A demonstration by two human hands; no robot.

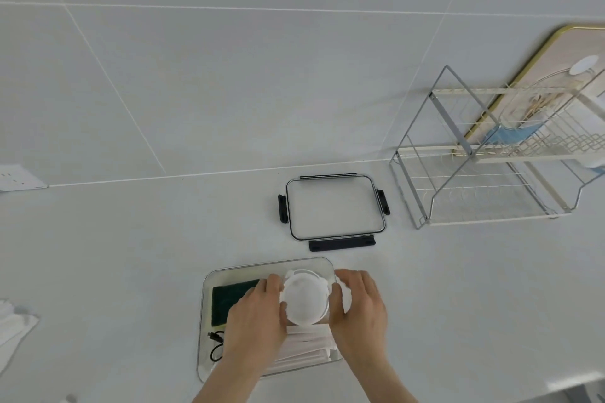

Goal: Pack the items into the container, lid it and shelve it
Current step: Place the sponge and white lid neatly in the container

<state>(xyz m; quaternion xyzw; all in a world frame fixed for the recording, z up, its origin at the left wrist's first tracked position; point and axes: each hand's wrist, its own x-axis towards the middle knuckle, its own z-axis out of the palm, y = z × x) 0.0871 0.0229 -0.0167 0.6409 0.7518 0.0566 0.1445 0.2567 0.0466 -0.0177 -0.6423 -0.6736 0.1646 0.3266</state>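
Note:
A clear rectangular container [209, 278] lies on the white counter in front of me. Inside it are a green sponge [229, 299], a black cable [216, 345] and white folded packets [307, 347]. My left hand [258, 317] and my right hand [358, 311] both grip a small round white tub [305, 299] from either side, over the container's right half. The clear lid [334, 206] with black clips lies flat on the counter behind the container, apart from it.
A two-tier wire shelf rack [484, 167] stands at the right against the tiled wall, with a blue mask [510, 134] on its upper tier. A gold-framed board [556, 52] leans behind it. White cloth [13, 327] lies at the left edge; a wall socket [19, 177] is at far left.

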